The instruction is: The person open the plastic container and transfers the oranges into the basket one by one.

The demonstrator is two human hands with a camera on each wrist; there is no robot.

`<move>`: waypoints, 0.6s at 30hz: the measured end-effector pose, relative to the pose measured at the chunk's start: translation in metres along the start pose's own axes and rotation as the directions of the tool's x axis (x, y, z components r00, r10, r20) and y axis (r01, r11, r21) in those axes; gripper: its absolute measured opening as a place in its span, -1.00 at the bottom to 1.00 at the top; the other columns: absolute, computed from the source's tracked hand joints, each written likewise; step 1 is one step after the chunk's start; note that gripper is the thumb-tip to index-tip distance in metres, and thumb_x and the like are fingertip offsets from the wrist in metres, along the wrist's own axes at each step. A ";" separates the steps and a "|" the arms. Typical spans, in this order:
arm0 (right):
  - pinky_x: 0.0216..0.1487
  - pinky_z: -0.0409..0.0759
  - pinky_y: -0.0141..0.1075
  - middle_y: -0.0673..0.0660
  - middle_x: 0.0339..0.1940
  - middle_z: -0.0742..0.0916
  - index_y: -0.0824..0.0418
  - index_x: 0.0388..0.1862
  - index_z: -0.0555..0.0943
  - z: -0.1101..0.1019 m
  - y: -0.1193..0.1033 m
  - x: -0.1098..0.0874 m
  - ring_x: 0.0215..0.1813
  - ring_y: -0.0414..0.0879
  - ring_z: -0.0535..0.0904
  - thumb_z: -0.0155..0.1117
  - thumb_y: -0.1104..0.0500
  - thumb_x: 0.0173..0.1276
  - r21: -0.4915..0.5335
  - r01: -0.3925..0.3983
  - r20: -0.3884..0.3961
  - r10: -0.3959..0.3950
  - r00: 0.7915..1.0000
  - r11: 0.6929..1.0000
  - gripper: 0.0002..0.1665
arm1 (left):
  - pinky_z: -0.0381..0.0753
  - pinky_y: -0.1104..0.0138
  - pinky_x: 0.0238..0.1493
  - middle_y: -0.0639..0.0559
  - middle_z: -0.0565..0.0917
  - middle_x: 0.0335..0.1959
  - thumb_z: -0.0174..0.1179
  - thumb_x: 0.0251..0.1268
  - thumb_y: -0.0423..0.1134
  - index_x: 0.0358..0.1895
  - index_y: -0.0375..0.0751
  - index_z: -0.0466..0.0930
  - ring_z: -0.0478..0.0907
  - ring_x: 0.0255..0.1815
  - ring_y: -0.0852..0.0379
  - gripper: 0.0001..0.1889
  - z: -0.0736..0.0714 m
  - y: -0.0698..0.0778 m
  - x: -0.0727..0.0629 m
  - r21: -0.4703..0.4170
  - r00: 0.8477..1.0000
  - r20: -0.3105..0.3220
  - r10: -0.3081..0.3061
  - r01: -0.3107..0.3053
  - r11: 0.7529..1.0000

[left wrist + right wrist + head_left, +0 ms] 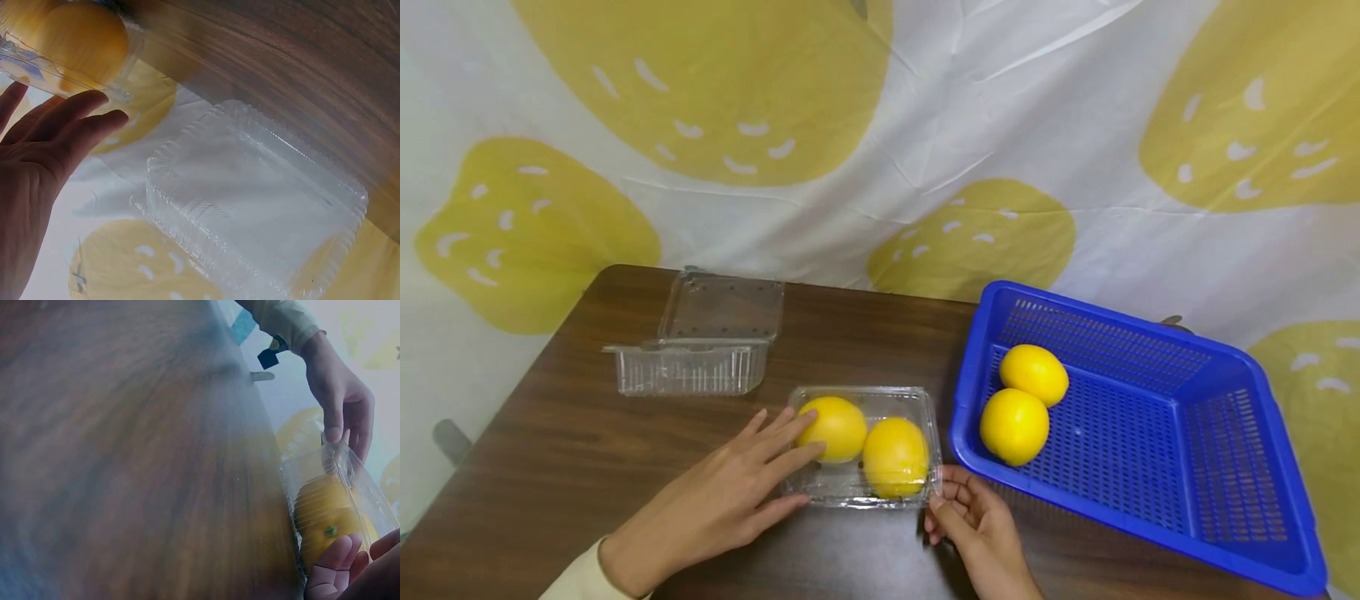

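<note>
A clear plastic clamshell box (838, 492) with two yellow lemons, a left lemon (833, 429) and a right lemon (897, 457), sits on the table, its lid lying over them. My left hand (718, 492) rests on the box's left side with its fingers stretched over the lid. At the near right corner, my right hand (977, 529) pinches the box's edge between thumb and curled fingers. In the right wrist view the box (337, 469) lies between both hands, and a green stem end shows on one lemon.
Another clear clamshell box (692, 367) stands open and empty at the back left. To the right is a blue basket (1180, 467) holding two lemons (1033, 375). A lemon-print cloth (820, 225) hangs behind the dark wood table (587, 433).
</note>
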State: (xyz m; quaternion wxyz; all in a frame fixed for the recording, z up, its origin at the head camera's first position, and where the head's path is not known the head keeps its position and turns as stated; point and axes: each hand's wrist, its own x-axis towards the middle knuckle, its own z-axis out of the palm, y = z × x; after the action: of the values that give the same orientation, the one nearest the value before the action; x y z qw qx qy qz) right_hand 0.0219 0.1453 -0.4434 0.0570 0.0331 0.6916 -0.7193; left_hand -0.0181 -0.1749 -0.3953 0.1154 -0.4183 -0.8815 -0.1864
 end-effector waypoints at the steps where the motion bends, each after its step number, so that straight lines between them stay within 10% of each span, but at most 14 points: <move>1: -0.36 0.76 -0.32 0.23 -0.19 0.70 0.64 0.31 0.46 0.000 0.000 0.000 -0.36 -0.10 0.64 0.22 0.49 0.56 -0.001 -0.002 -0.002 0.002 1.000 1.000 -0.59 | 0.49 -0.29 0.47 -0.34 0.43 0.62 0.56 0.35 -0.12 0.48 -0.23 0.61 0.54 0.49 -0.39 -0.32 0.000 0.000 0.000 -0.002 1.000 0.001 0.004 -0.004 1.000; 18: -0.36 0.76 -0.32 0.23 -0.21 0.70 0.65 0.32 0.44 0.001 -0.002 0.002 -0.36 -0.12 0.64 0.22 0.49 0.54 -0.014 0.014 0.005 -0.014 1.000 1.000 -0.56 | 0.74 -0.10 0.25 -0.60 0.53 0.44 0.47 0.38 -0.35 0.45 -0.41 0.57 0.66 0.31 -0.49 -0.40 -0.002 0.013 0.009 0.176 0.997 0.065 0.040 -0.051 0.983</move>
State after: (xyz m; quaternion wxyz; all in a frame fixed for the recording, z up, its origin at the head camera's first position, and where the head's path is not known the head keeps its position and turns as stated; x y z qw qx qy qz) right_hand 0.0201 0.1440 -0.4419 0.0540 0.0263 0.6966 -0.7149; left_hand -0.0137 -0.1618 -0.3866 0.1295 -0.4318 -0.8879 -0.0915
